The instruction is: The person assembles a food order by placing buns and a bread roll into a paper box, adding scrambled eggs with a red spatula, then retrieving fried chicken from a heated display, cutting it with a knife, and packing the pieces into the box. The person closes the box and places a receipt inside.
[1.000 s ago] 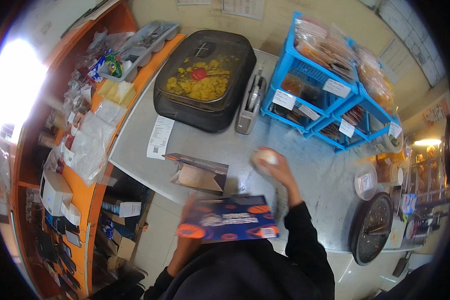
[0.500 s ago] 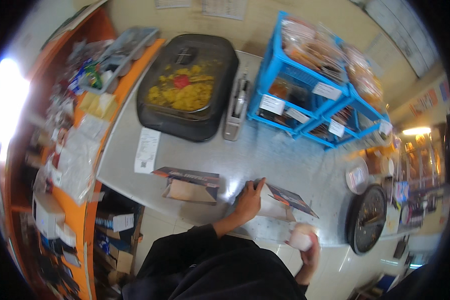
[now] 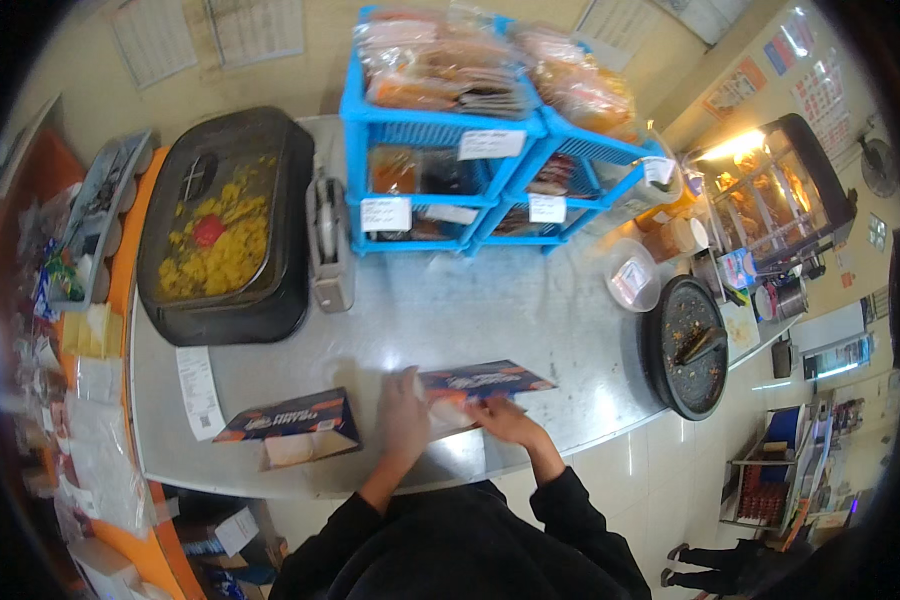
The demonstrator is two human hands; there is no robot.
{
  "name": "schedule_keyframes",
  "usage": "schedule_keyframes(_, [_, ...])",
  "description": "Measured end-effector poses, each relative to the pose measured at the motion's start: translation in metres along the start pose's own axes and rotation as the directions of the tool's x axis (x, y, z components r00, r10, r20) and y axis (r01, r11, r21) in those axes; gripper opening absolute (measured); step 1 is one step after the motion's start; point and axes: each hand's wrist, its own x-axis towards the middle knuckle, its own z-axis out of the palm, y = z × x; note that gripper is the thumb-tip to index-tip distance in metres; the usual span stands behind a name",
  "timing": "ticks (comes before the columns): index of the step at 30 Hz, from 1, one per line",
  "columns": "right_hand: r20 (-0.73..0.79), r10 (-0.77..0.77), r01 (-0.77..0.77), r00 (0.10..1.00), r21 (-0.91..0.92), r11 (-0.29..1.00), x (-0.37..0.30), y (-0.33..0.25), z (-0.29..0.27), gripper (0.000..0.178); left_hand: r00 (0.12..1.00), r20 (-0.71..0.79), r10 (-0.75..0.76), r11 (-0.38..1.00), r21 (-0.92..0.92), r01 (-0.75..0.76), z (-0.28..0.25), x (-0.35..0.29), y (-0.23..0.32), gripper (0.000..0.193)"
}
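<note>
Hands (image 3: 406, 415) (image 3: 510, 422) drawn together at box (image 3: 488, 377) near counter edge (image 3: 592, 438); grip unclear; blue crates (image 3: 410, 128) beyond.

A table (image 3: 460, 300) crosses the middle, a shelf (image 3: 175, 555) along its left side. At the table's back left sits a covered pan (image 3: 292, 195); right of it, stacked baskets (image 3: 415, 122) hold packs (image 3: 440, 85). In front of the pan lies a receipt (image 3: 200, 392). Near the front edge, a left box (image 3: 305, 415) stands right of the receipt; farther right, the left hand (image 3: 403, 420) and right hand (image 3: 510, 421) are at a right box (image 3: 495, 377). At the right end, a tub (image 3: 627, 288) sits behind a mortar (image 3: 675, 392) holding a pestle (image 3: 705, 347).
</note>
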Motion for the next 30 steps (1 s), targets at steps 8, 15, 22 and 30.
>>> schedule_keyframes(8, [-0.725,-0.303,0.421,0.619,-0.02,0.907,0.016,0.023,-0.269,0.017,0.989,-0.094,-0.112,0.943,-0.324,0.076,-0.003,-0.013,0.001,0.057])
schedule_keyframes(15, [-0.696,-0.364,-0.036,0.619,-0.488,0.872,0.211,0.133,-0.432,0.042,0.748,-0.357,-0.56,0.824,-0.339,0.455,-0.022,-0.077,0.066,0.052])
schedule_keyframes(22, [-0.716,-0.312,0.12,0.624,-0.306,0.944,0.213,0.115,-0.452,0.047,0.605,-0.657,-0.45,0.874,-0.184,0.45,-0.043,-0.086,0.14,0.046])
schedule_keyframes(30, [-0.565,-0.468,0.162,0.68,-0.506,0.847,0.209,0.118,-0.434,0.049,0.682,-0.631,-0.371,0.92,-0.146,0.365,-0.028,-0.058,0.183,0.045])
